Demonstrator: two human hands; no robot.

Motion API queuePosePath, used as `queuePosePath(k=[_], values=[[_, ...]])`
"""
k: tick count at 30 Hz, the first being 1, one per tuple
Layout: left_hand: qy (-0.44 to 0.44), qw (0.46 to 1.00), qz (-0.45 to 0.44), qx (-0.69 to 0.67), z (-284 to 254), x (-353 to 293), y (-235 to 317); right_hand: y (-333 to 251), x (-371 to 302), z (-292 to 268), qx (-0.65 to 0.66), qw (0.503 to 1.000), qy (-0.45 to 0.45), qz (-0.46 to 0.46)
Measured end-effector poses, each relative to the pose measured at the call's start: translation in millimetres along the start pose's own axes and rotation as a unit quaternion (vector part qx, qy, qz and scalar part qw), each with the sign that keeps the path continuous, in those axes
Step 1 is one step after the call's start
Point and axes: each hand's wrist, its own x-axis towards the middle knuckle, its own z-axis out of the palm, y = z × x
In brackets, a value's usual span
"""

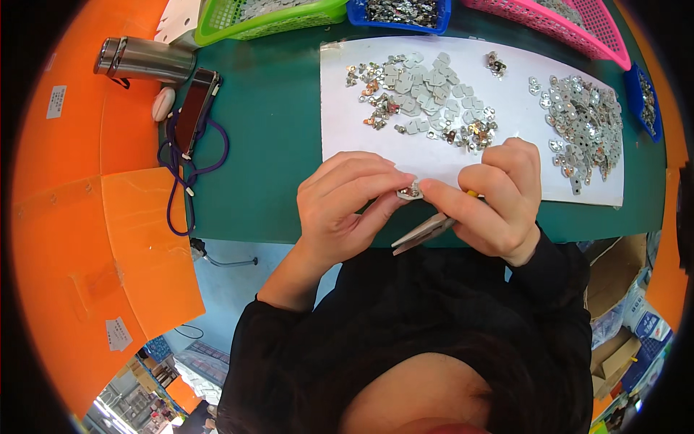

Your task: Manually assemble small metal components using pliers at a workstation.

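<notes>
My left hand (345, 202) is closed, pinching a small metal part (410, 191) between thumb and fingers near the table's front edge. From the other side, the index finger of my right hand (499, 202) touches or nearly touches that part. Pliers (425, 233) are held in the same right hand, their jaws pointing down to the left and a bit of yellow handle showing above the fingers. Beyond both hands, grey flat plates (430, 87) and small shiny metal pieces (473, 135) lie heaped on a white sheet (343, 137).
Finished-looking metal parts (587, 123) form a pile at the sheet's right. Green (271, 27), blue (397, 27) and pink baskets (578, 36) line the back. A steel flask (148, 59), a phone (196, 112) and a purple cord (220, 155) are at left.
</notes>
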Motion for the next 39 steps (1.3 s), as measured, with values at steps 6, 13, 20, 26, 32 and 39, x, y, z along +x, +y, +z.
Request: queuePosePath(k=[6,13,20,26,32,39], values=[[0.017,1.000,0.020,-0.004,1.0,-3.3,-1.3,0.7,-2.1,3.4,-0.061,0.997,0.020,-0.050],[0.003,1.000,0.021,-0.003,2.5,-2.5,0.0,1.7,-4.1,2.3,-0.090,0.994,0.022,-0.053],[0.021,0.998,0.007,-0.055,7.0,1.0,6.5,0.5,-5.4,1.0,-0.093,0.994,0.010,-0.050],[0.013,0.998,0.016,-0.064,6.9,-1.4,3.7,0.4,-6.0,-0.7,-0.093,0.995,0.017,-0.040],[0.015,0.994,-0.017,-0.105,7.7,-4.4,4.2,0.6,-4.6,-5.7,-0.057,0.998,-0.001,-0.012],[0.071,0.924,-0.149,-0.344,17.2,-7.9,8.0,-3.0,-3.5,0.2,0.049,0.997,0.015,0.059]])
